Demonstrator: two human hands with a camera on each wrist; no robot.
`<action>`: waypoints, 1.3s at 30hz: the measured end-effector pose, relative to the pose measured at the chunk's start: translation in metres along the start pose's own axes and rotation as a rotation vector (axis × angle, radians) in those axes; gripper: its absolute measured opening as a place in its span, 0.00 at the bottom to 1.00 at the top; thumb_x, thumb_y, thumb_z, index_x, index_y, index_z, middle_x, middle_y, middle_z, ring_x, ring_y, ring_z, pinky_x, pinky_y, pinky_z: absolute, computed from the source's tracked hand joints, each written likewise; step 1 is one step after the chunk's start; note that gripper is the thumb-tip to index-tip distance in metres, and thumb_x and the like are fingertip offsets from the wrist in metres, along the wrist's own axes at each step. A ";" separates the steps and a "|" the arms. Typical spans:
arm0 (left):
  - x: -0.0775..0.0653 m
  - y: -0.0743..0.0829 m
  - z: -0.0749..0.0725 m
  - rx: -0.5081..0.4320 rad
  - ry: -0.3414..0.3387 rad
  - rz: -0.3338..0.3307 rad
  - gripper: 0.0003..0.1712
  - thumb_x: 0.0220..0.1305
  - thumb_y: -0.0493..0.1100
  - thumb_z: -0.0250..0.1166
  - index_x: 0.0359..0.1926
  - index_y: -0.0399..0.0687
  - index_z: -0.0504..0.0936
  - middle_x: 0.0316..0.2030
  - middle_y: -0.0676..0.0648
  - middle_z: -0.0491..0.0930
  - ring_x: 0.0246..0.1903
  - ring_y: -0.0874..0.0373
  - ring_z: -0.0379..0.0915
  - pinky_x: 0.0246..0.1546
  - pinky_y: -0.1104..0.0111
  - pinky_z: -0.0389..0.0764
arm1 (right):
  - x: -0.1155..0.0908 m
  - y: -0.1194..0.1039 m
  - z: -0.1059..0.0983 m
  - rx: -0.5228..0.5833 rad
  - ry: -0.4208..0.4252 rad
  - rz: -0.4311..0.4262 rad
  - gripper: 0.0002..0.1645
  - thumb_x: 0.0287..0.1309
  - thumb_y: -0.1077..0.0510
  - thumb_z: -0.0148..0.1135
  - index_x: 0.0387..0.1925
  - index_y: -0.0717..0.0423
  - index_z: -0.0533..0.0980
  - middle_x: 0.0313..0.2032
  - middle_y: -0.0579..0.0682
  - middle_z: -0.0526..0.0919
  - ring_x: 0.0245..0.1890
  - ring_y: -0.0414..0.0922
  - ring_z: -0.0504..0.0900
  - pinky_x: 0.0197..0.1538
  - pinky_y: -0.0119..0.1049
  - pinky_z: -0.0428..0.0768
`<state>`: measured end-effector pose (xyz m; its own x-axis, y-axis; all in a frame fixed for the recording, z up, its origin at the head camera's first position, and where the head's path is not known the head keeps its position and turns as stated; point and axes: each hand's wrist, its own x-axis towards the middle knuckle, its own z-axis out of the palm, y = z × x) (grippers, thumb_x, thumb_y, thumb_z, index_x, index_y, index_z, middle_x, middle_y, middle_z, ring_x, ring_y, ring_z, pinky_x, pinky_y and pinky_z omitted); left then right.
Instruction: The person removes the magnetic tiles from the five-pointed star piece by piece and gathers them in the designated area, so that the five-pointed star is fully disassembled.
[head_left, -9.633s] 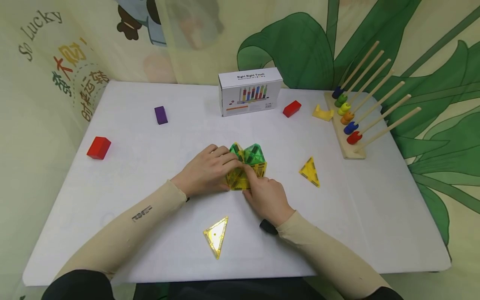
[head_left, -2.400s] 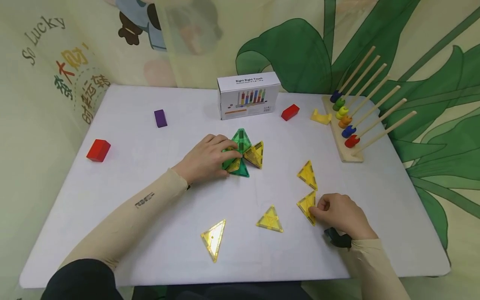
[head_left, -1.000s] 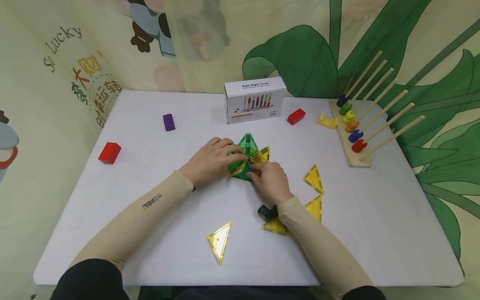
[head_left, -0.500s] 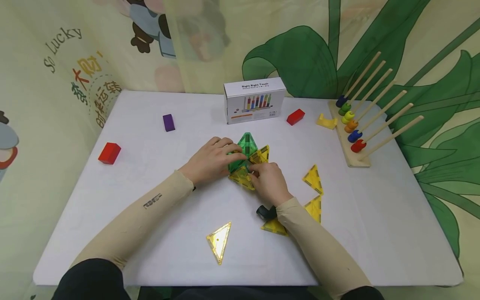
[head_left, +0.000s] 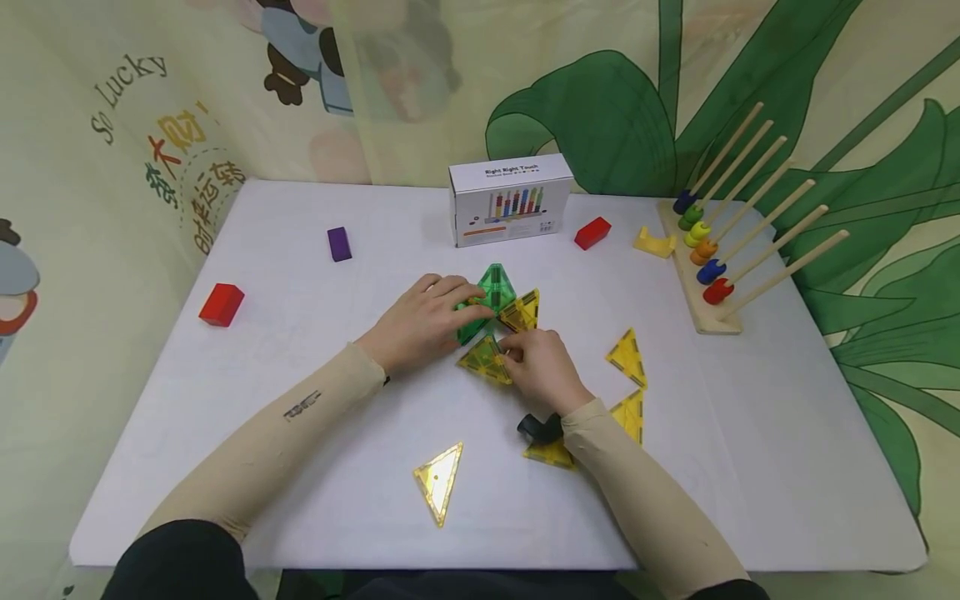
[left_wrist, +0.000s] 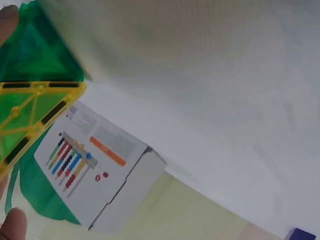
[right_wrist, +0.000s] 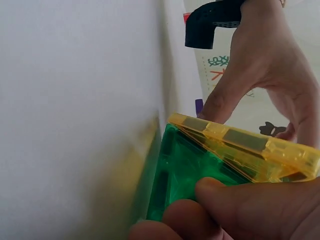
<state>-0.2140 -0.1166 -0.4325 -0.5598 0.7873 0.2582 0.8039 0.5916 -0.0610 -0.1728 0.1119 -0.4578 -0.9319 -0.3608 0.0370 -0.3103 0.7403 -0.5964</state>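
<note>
My left hand [head_left: 429, 321] grips a small cluster of see-through magnetic tiles, its fingers over the cluster's left side. A green triangular tile [head_left: 496, 287] stands at the back of this cluster, with a yellow triangular tile [head_left: 522, 311] at its right. In the left wrist view, a yellow-edged tile [left_wrist: 30, 115] sits below a green one [left_wrist: 42, 47]. At the cluster's front, my right hand [head_left: 542, 367] pinches a yellow-and-green tile piece [head_left: 483, 360]. The right wrist view has its thumb and fingers on the green tile [right_wrist: 175, 165], with the yellow tile [right_wrist: 240, 142] leaning over it.
Loose yellow triangles lie at the front [head_left: 437, 485], at the right [head_left: 627, 358] and by the right sleeve. Behind stands a white box [head_left: 512, 204]. A peg board with beads [head_left: 705, 275], red blocks [head_left: 222, 305], a purple block [head_left: 339, 244] and a yellow curved piece [head_left: 655, 243] lie around.
The right hand went from a loose yellow triangle back to the cluster. Its yellow-and-green piece has swung out toward the front. Further back, both hands held a yellow-and-green block.
</note>
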 end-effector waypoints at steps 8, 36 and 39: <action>-0.018 0.022 -0.011 -0.087 0.135 0.016 0.25 0.57 0.57 0.75 0.52 0.53 0.84 0.47 0.52 0.86 0.44 0.53 0.78 0.43 0.59 0.79 | -0.003 -0.006 -0.002 0.060 0.000 -0.016 0.11 0.58 0.67 0.65 0.40 0.60 0.89 0.21 0.48 0.85 0.20 0.37 0.73 0.28 0.29 0.70; -0.081 0.027 -0.022 -0.667 -0.096 -0.578 0.10 0.62 0.42 0.72 0.44 0.49 0.84 0.31 0.52 0.82 0.29 0.60 0.68 0.34 0.69 0.70 | -0.030 -0.007 -0.011 0.114 -0.171 0.042 0.10 0.63 0.53 0.72 0.43 0.53 0.89 0.33 0.45 0.89 0.25 0.38 0.76 0.31 0.31 0.76; -0.103 0.017 -0.026 -0.663 -0.187 -0.624 0.06 0.61 0.40 0.69 0.37 0.48 0.79 0.22 0.54 0.70 0.22 0.62 0.61 0.27 0.71 0.62 | -0.035 0.001 -0.016 0.083 -0.207 0.080 0.09 0.64 0.53 0.72 0.42 0.52 0.88 0.32 0.44 0.88 0.26 0.39 0.77 0.32 0.32 0.76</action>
<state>-0.1377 -0.1923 -0.4350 -0.9064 0.4092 -0.1047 0.2644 0.7430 0.6149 -0.1437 0.1338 -0.4468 -0.8919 -0.4178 -0.1733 -0.2124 0.7252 -0.6549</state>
